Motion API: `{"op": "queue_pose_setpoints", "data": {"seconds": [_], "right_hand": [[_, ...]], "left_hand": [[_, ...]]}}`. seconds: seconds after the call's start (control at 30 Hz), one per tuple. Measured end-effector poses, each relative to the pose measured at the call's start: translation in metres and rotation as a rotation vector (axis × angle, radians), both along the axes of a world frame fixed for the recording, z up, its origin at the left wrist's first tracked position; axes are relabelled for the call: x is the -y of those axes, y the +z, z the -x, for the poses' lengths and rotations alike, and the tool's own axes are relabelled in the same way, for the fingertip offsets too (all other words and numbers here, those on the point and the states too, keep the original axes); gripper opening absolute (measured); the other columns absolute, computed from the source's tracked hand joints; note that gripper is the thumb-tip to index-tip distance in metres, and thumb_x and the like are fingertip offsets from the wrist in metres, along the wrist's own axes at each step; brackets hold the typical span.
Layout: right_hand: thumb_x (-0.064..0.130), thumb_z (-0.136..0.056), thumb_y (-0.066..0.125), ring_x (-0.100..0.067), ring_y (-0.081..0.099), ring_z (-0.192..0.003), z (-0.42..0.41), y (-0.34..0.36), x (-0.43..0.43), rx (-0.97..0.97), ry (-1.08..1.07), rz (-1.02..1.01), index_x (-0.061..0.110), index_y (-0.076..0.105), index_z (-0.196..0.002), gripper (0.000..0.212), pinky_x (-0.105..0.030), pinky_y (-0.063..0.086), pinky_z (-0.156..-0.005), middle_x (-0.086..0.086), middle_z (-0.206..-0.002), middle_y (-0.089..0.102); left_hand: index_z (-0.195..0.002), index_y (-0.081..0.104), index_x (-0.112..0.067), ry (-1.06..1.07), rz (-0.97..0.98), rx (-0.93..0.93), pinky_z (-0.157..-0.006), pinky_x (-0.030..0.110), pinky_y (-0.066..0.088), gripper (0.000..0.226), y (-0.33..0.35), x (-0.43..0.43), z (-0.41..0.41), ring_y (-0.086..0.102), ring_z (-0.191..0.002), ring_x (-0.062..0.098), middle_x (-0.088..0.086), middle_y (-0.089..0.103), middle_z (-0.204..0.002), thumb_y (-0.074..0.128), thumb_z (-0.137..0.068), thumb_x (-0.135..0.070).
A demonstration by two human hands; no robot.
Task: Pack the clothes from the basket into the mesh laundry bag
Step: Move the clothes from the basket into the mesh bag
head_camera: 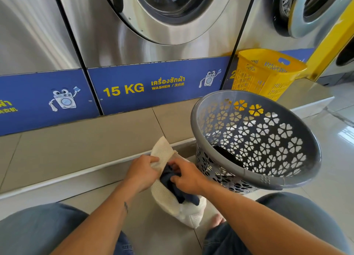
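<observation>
nearest the camera, two knees in jeans (38,228) spread to either side, left of and below the grey basket (251,175), and both bare forearms reach forward between them

a bare foot (218,219) shows just below the grey basket, touching the lower end of the white mesh laundry bag (168,199), which lies on the floor (157,226) just left of the basket

of the two hands, the left hand (140,173) grips the pale edge of the bag's mouth, fingers curled round the mesh and lifting a flap of it, on the side away from the basket

the right hand (186,175) is clenched on a dark garment (172,180), navy in colour, which sits partly inside the bag's mouth and partly bunched over it, on the side next to the basket

the grey basket stands tilted toward the camera, its wall pierced with flower-shaped holes, and a piece of dark clothing (229,156) lies at its bottom

left of and behind the basket runs a tiled step (95,139); a yellow basket (268,76) stands on it just behind the grey one

behind the step, left of the yellow basket, a steel washer (153,44) carries a blue panel (153,86) reading "15 kg washer"
</observation>
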State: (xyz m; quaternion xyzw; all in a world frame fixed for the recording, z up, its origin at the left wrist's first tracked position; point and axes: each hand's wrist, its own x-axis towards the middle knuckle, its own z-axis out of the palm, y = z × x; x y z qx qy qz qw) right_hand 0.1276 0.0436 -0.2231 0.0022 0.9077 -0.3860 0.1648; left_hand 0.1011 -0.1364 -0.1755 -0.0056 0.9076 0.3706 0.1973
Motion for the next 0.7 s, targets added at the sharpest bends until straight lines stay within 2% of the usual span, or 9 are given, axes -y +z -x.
{"op": "queue_pose_setpoints", "data": {"seconds": [0.1, 0.2, 0.27, 0.33, 0.43, 0.53, 0.63, 0.7], "right_hand": [[0.020, -0.082, 0.061, -0.030, 0.060, -0.108, -0.006, -0.009, -0.016, 0.008, 0.150, -0.325, 0.021, 0.055, -0.118, 0.036, -0.041, 0.054, -0.088, -0.006, -0.118, 0.060], [0.033, -0.084, 0.063, -0.034, 0.056, -0.117, -0.011, -0.017, -0.026, 0.059, 0.311, -0.625, 0.018, 0.055, -0.126, 0.046, -0.045, 0.050, -0.097, -0.009, -0.129, 0.057], [0.040, -0.084, 0.060, -0.030, 0.059, -0.113, -0.013, -0.018, -0.025, 0.135, 0.385, -0.757, 0.019, 0.060, -0.121, 0.043, -0.047, 0.044, -0.104, -0.007, -0.121, 0.064], [0.036, -0.085, 0.058, -0.028, 0.062, -0.106, -0.012, -0.016, -0.023, 0.166, 0.409, -0.825, 0.019, 0.063, -0.113, 0.032, -0.048, 0.039, -0.105, -0.004, -0.110, 0.068], [0.022, -0.089, 0.057, -0.031, 0.063, -0.108, -0.008, -0.009, -0.022, 0.106, 0.318, -0.768, 0.018, 0.060, -0.116, 0.028, -0.044, 0.043, -0.098, -0.008, -0.114, 0.067], [0.016, -0.091, 0.051, -0.034, 0.064, -0.103, -0.003, -0.001, -0.022, 0.056, 0.064, -0.433, 0.022, 0.056, -0.117, 0.027, -0.042, 0.055, -0.086, -0.010, -0.113, 0.065], [0.022, -0.091, 0.053, -0.028, 0.061, -0.102, 0.002, 0.003, -0.021, 0.038, -0.050, -0.149, 0.029, 0.052, -0.118, 0.028, -0.044, 0.055, -0.087, -0.004, -0.112, 0.064], [0.028, -0.086, 0.058, -0.028, 0.060, -0.108, 0.000, 0.002, -0.022, 0.121, 0.027, -0.154, 0.032, 0.048, -0.128, 0.044, -0.044, 0.054, -0.091, -0.003, -0.119, 0.062]], "left_hand": [[-0.133, 0.062, -0.028, 0.005, -0.002, 0.025, -0.095, 0.039, 0.053, 0.058, -0.004, 0.004, 0.000, 0.062, -0.112, 0.027, 0.006, 0.054, -0.143, 0.055, -0.079, -0.009], [-0.133, 0.061, -0.028, 0.022, -0.009, 0.011, -0.092, 0.040, 0.054, 0.055, -0.006, 0.005, 0.001, 0.063, -0.109, 0.027, 0.005, 0.055, -0.142, 0.054, -0.083, -0.007], [-0.133, 0.062, -0.028, 0.023, -0.014, 0.001, -0.088, 0.038, 0.055, 0.052, -0.006, 0.002, 0.001, 0.064, -0.105, 0.027, 0.005, 0.057, -0.139, 0.053, -0.085, -0.009], [-0.133, 0.061, -0.028, 0.019, -0.013, -0.002, -0.086, 0.037, 0.055, 0.052, -0.006, 0.000, 0.001, 0.065, -0.103, 0.027, 0.005, 0.058, -0.137, 0.054, -0.085, -0.009], [-0.133, 0.062, -0.029, 0.010, -0.008, -0.003, -0.083, 0.037, 0.056, 0.053, -0.006, -0.002, 0.002, 0.066, -0.099, 0.027, 0.005, 0.057, -0.137, 0.054, -0.084, -0.010], [-0.133, 0.062, -0.029, 0.005, 0.002, -0.009, -0.079, 0.035, 0.056, 0.054, -0.006, -0.003, 0.003, 0.066, -0.098, 0.027, 0.004, 0.056, -0.139, 0.054, -0.084, -0.007], [-0.134, 0.061, -0.027, -0.012, -0.007, -0.011, -0.075, 0.033, 0.054, 0.054, -0.006, -0.006, 0.004, 0.067, -0.098, 0.028, 0.004, 0.056, -0.141, 0.054, -0.084, -0.006], [-0.135, 0.061, -0.027, -0.017, -0.015, -0.003, -0.073, 0.032, 0.053, 0.055, -0.005, -0.007, 0.003, 0.067, -0.098, 0.029, 0.004, 0.055, -0.142, 0.054, -0.084, -0.006]]}}
